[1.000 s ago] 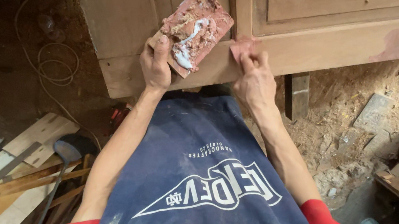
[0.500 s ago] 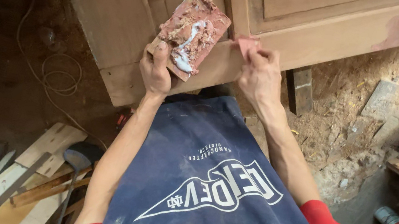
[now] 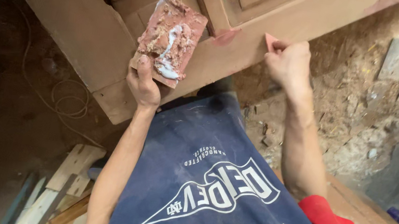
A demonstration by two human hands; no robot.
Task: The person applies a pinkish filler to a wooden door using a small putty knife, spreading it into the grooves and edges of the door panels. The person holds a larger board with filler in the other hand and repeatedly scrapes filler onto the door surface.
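The large panelled door of bare brown wood (image 3: 64,14) lies flat before the person, and everything else is easiest placed from it. At its near edge the left hand (image 3: 144,82) grips a small flat wooden board caked with reddish-brown filler paste and a white streak (image 3: 171,40); the fingers are curled under the board's lower end and the thumb lies across its top face, holding it tilted over the door's recessed panel. Further along the same near rail, the right hand (image 3: 289,62) has its fingers pressed together, pinching a small pink spreader (image 3: 270,41) whose corner touches the wood. Just beside that spot, towards the board, a pinkish smear of filler (image 3: 225,37) sits on the rail where it meets the upright. Below the door's near edge hangs the person's dark blue apron with white print (image 3: 209,184) over red sleeves. Beyond the door's corner, on the dim floor, lie a coil of pale cord (image 3: 68,103) and some loose wooden offcuts (image 3: 65,187). On the other side of the door, a rough crumbling earthen wall (image 3: 363,101) shows.
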